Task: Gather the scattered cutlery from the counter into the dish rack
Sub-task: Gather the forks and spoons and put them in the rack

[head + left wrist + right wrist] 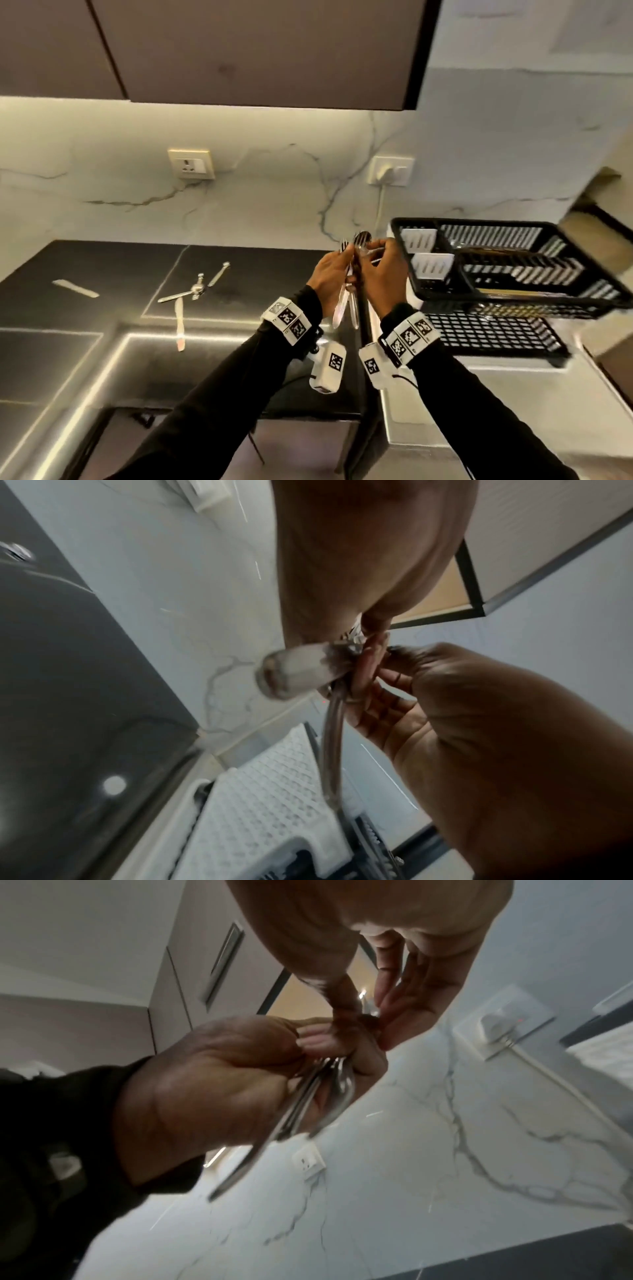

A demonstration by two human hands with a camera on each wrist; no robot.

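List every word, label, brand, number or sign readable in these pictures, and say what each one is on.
No readable text in any view.
Wrist bands: square black-and-white coded markers only, no letters or numbers.
Wrist camera housings: the same kind of marker.
Wall socket, plug socket, dish rack: no lettering visible.

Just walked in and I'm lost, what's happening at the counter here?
A person is gathering cutlery. The left hand grips a bunch of cutlery upright, and the right hand pinches at its top ends, just left of the black dish rack. A few more pieces lie scattered on the dark counter farther left.
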